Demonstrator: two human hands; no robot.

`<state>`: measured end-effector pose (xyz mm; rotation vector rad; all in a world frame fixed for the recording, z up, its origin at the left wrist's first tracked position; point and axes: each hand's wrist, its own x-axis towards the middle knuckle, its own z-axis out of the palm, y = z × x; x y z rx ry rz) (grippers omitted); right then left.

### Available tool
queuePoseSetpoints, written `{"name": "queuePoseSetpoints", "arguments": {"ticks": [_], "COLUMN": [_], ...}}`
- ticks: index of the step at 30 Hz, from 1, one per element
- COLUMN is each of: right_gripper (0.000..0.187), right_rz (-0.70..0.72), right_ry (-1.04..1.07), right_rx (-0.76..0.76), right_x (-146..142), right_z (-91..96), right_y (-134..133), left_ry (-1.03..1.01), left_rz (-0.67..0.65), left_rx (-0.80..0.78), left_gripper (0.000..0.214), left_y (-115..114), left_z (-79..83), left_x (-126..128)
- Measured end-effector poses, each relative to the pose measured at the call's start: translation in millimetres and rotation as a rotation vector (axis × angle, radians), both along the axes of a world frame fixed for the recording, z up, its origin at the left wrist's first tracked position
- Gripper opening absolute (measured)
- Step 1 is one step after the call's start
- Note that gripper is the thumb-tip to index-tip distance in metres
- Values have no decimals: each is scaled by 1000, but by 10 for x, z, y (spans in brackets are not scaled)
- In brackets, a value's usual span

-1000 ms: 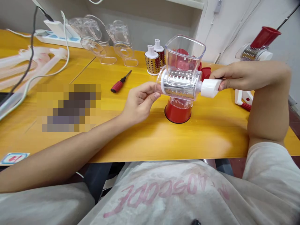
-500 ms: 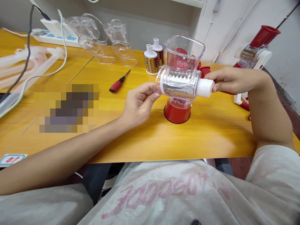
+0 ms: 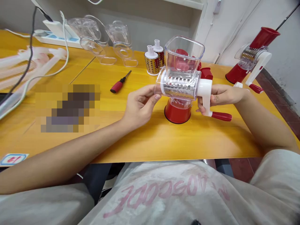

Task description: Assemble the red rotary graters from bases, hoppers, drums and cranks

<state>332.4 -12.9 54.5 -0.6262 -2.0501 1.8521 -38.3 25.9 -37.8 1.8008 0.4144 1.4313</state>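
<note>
1. Clear plastic rotary grater with a round red base (image 3: pixel 179 80) stands upright on our yellow wooden desk (image 3: pixel 164 143), its perforated metal drum's (image 3: pixel 181 87) long axis running left to right.
2. Our left grip (image 3: pixel 142 104) pinches the grater's clear left rim.
3. Our right grip (image 3: pixel 221 94), nearer the white crank with a red handle (image 3: pixel 206 97), grasps that crank at the drum's right end.
4. Beyond, we see a red-handled screwdriver (image 3: pixel 117 85), two white-topped metal drums (image 3: pixel 152 64) and clear plastic housings (image 3: pixel 124 43); a second red grater (image 3: pixel 252 54) stands far right, near the white wall (image 3: pixel 246 15).
</note>
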Motion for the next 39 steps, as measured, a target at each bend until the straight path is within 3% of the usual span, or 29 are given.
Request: {"name": "queuePoseSetpoints", "arguments": {"ticks": [3, 7, 13, 21, 28, 39], "right_gripper": [45, 57, 62, 73, 55, 44], "right_rz": [-109, -229, -331, -360, -480, -373], "right_ry": [81, 123, 235, 269, 461, 555], "right_rx": [-113, -198, -280, -328, -322, -346], "right_x": [-31, -114, -281, -394, -480, -598], "right_z": [-209, -348, -416, -482, -518, -528], "right_y": [-168, -380, -580, -608, -703, -700], "left_ry": [11, 27, 83, 105, 125, 149], "left_rz": [10, 37, 51, 107, 72, 83], "left_rx": [1, 2, 29, 53, 69, 69], "left_gripper": [50, 53, 50, 48, 44, 46], "left_y": [-22, -38, -72, -70, -8, -16], "left_z": [7, -3, -27, -33, -40, -27], "left_x": [-1, -19, -77, -105, -149, -132]}}
